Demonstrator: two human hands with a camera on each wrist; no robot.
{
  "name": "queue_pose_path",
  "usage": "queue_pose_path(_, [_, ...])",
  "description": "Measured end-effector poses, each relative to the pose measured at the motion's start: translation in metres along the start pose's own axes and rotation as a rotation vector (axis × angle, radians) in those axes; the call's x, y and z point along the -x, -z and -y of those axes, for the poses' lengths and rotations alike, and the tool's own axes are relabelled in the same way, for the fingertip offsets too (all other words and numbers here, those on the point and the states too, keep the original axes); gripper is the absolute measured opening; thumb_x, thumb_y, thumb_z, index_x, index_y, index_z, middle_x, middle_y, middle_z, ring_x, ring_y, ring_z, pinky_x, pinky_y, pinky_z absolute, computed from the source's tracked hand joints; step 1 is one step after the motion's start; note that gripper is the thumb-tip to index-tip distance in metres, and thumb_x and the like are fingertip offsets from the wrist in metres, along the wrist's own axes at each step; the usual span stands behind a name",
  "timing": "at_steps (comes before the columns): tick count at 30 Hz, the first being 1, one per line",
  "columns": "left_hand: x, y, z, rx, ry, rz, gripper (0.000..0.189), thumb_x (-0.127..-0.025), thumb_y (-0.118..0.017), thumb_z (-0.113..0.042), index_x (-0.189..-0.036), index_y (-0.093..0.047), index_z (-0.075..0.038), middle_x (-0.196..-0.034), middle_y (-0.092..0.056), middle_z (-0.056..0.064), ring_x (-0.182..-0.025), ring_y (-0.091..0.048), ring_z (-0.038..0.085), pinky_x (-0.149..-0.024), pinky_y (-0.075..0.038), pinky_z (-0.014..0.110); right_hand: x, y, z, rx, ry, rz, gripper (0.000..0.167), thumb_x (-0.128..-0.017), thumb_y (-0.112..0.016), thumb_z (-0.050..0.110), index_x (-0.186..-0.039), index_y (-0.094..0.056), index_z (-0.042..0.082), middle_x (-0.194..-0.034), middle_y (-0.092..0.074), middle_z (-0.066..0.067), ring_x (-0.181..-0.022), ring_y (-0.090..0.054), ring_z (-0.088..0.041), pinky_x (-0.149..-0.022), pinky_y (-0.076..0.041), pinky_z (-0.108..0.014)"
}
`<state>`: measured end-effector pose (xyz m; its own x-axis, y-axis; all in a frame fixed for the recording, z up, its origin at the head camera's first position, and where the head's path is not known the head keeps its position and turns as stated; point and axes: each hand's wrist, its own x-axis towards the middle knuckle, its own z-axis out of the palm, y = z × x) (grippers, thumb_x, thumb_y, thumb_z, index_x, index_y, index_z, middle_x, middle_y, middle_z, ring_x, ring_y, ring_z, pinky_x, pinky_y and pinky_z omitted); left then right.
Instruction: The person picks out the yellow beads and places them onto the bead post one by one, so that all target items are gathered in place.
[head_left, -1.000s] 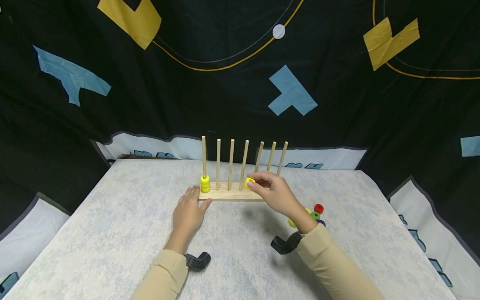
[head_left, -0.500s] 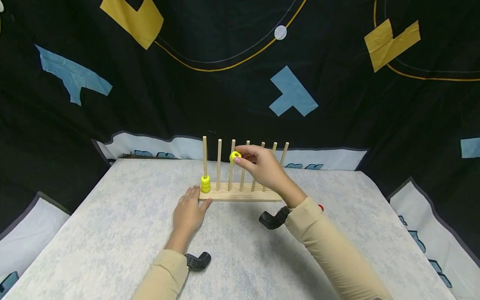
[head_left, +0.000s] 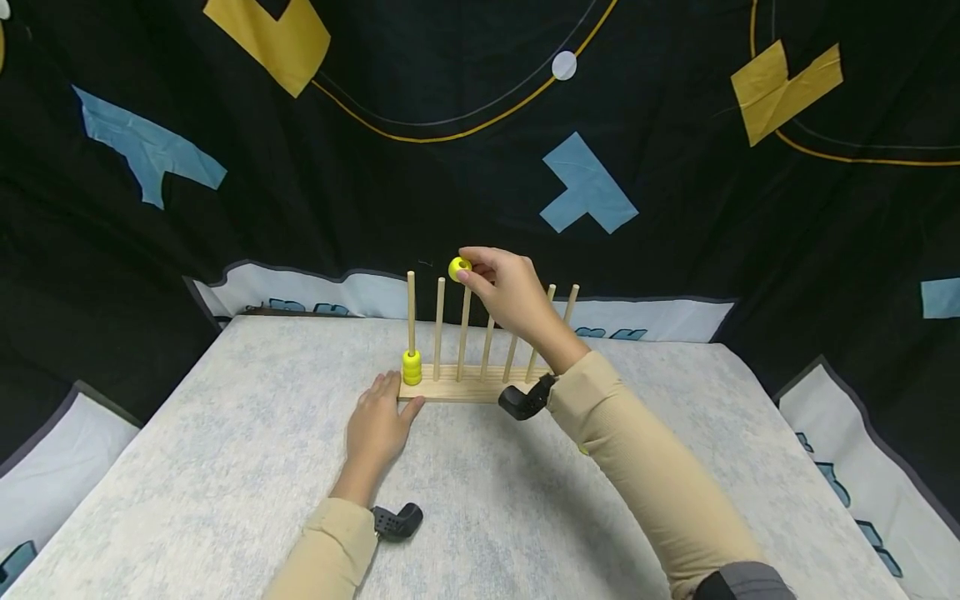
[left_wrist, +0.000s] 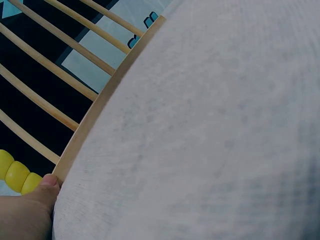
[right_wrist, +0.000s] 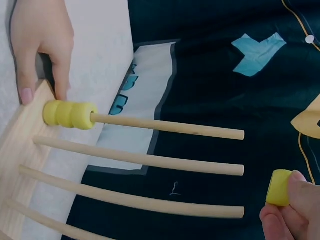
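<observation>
A wooden peg rack (head_left: pixel 457 388) stands on the table with several upright pegs. Three yellow beads (head_left: pixel 412 367) are stacked on its leftmost peg. My left hand (head_left: pixel 375 429) holds the rack's left end, thumb at the front edge and fingers along the end. Between thumb and fingertips, my right hand (head_left: pixel 513 296) pinches another yellow bead (head_left: pixel 459 267), its hole partly showing. In the right wrist view this yellow bead (right_wrist: pixel 278 187) is just past the peg tips, apart from them, nearest the third peg (right_wrist: pixel 135 195). The right hand and forearm cover the rack's right part.
A sliver of a yellow bead (head_left: pixel 583 449) shows beside the right sleeve (head_left: pixel 637 450), which hides other loose beads. A black curtain (head_left: pixel 420 200) hangs behind the table (head_left: pixel 247 433). Black devices are strapped at both wrists.
My right hand has carried the yellow bead left and up, from low in front of the rack to peg-tip height. The left hand has stayed at the rack's end.
</observation>
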<state>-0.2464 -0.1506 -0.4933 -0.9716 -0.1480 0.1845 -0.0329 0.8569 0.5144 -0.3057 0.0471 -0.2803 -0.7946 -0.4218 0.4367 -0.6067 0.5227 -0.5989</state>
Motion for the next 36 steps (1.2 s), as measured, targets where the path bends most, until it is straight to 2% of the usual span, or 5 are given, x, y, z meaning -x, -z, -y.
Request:
queue_pose_path(7, [-0.002,-0.002,0.002,0.004,0.007,-0.010,0.071,-0.098,-0.058,-0.048,-0.150,-0.040,-0.004,-0.155,-0.042,0.016,-0.147,-0.034,0.036,-0.119,-0.031,0.055,-0.015,-0.013,0.010,-0.009,-0.033,0.038,0.041,-0.099,-0.063,0.023,-0.137,-0.059,0.010,-0.123,-0.069,-0.006,-0.103,-0.068,-0.014,-0.088,-0.058,-0.021])
queue_pose_path(16, [-0.001,-0.001,0.002,0.010,0.022,-0.003,0.071,-0.098,-0.059,-0.046,-0.151,-0.039,-0.004,-0.156,-0.041,0.016,-0.147,-0.035,0.037,-0.118,-0.032,0.058,-0.025,-0.031,0.019,0.011,-0.042,0.059,0.041,-0.098,-0.063,0.025,-0.135,-0.060,0.010,-0.122,-0.071,-0.005,-0.099,-0.069,-0.011,-0.086,-0.058,-0.020])
queue_pose_path(36, [0.001,0.002,-0.002,0.008,0.018,-0.008,0.068,-0.098,-0.061,-0.043,-0.149,-0.042,-0.003,-0.154,-0.044,0.017,-0.146,-0.036,0.037,-0.118,-0.033,0.057,-0.033,-0.042,0.027,0.101,0.009,0.087,0.038,-0.098,-0.063,0.025,-0.132,-0.063,0.008,-0.111,-0.073,-0.004,-0.089,-0.066,-0.010,-0.079,-0.057,-0.019])
